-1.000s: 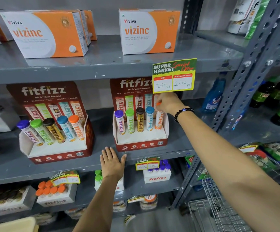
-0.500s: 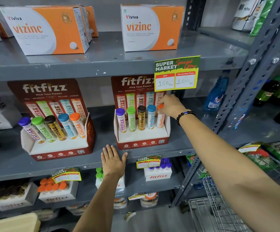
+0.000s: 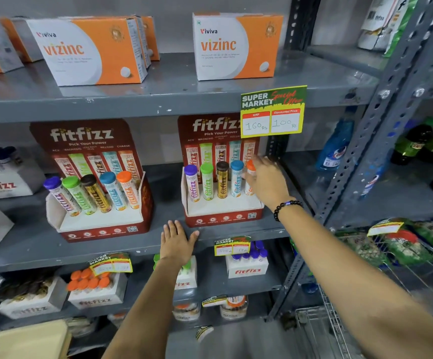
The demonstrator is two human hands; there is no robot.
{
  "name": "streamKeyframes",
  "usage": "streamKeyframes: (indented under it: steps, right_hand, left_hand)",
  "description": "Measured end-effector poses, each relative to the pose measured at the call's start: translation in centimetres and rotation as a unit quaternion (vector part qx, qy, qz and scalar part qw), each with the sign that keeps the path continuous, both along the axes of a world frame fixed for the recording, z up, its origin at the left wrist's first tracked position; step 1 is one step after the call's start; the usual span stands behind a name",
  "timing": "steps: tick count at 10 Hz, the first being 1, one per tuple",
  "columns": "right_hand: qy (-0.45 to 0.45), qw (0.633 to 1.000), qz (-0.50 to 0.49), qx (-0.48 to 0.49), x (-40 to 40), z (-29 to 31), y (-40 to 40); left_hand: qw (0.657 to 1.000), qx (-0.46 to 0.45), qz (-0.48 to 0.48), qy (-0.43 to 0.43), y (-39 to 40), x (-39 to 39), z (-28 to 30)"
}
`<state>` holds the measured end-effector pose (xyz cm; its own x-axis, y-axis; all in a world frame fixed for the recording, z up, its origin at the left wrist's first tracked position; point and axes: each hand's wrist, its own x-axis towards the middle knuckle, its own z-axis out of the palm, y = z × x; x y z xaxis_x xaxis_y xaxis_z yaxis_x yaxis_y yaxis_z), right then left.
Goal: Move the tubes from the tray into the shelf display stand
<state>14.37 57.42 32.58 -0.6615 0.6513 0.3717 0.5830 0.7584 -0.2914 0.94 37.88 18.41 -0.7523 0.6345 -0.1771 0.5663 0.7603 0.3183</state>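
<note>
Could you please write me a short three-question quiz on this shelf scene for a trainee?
1. True or false: the right red cardboard display stand holds five capped tubes.
2. Which cap colour is partly hidden by the open right hand? A purple, B green, C orange.
3. Fill in: the left hand lies flat on the grey metal ____ edge.

Key: 1 true. 2 C, the orange-capped tube. 3 shelf.

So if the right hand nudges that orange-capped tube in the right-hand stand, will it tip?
Probably not far: the orange-capped tube sits upright in the stand, leaning on its backboard. Tall and narrow, it would likely topple and roll if freed.
</note>
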Motion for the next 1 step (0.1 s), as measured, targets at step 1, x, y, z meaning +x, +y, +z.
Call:
streamKeyframes:
  steps: [1]
  right_hand:
    - [-0.02,0.999,-0.009,0.049,1.3,-2.42,-4.24]
  left_hand:
    - [0.995,0.079,-0.014,0.05,-1.61,0.98,0.55]
